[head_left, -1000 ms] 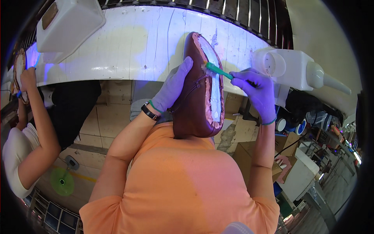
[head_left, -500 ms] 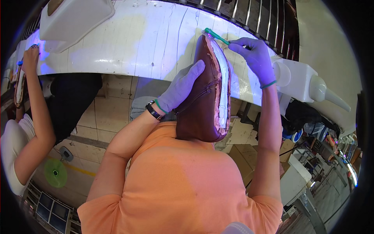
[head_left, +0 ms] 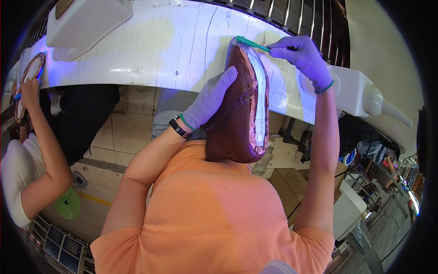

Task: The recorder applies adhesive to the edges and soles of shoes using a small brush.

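Observation:
A dark brown boot upper (head_left: pixel 230 130) is held up with its underside turned to the right, its toe pointing away from me. Along that underside runs a pale, wet-looking strip framed by folded leather edges. My gloved left hand (head_left: pixel 211 98) is closed round the boot's side, thumb pressed on the leather. Between the fingers of my gloved right hand (head_left: pixel 299 55) is a green toothbrush (head_left: pixel 254 44). Its bristles touch the underside's rim at the toe. Part of my left hand's fingers is hidden behind the boot.
Ahead lies a white worktable (head_left: pixel 159 50) with a metal roller rack (head_left: pixel 287 16) beyond. A white bottle with a nozzle (head_left: pixel 356 93) stands right; a white container (head_left: pixel 89 27) stands left. At far left a co-worker's hand (head_left: pixel 31 93) works on another shoe (head_left: pixel 33 68).
My right hand has moved slightly right and up, and the toothbrush head has shifted a little left round the toe. My left hand stays nearly still. The co-worker's hand has moved down.

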Tool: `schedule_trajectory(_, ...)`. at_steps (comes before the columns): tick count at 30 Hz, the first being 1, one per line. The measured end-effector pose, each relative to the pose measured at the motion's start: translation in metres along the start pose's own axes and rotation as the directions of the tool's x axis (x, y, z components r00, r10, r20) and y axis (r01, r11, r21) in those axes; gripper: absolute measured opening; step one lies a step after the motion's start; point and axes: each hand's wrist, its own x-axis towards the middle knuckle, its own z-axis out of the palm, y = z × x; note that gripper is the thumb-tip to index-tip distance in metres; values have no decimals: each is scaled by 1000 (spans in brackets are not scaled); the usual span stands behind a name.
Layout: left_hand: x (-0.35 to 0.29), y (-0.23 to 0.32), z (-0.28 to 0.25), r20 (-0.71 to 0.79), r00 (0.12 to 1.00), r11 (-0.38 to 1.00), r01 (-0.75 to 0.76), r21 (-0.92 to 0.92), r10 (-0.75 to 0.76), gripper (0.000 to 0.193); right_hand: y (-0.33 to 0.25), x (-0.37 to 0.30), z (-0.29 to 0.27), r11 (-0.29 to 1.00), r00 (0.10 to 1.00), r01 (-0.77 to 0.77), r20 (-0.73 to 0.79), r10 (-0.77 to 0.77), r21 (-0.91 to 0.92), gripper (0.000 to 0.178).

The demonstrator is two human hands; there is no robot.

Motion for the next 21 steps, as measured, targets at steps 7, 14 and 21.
schedule_trajectory(7,3,-6,-5,-20,999,997,-47,55,48,52,-1,-32,-12,991,979,-15,206,-12,134,18)
schedule_trajectory(14,5,-9,-6,38,999,999,-31,-16,31,54,-24,-89,-1,977,920,-46,390,-38,206,13)
schedule_trajectory(21,5,-7,-5,45,997,998,59,-30,-57,59,-16,-97,17,958,990,-135,-5,141,253,20)
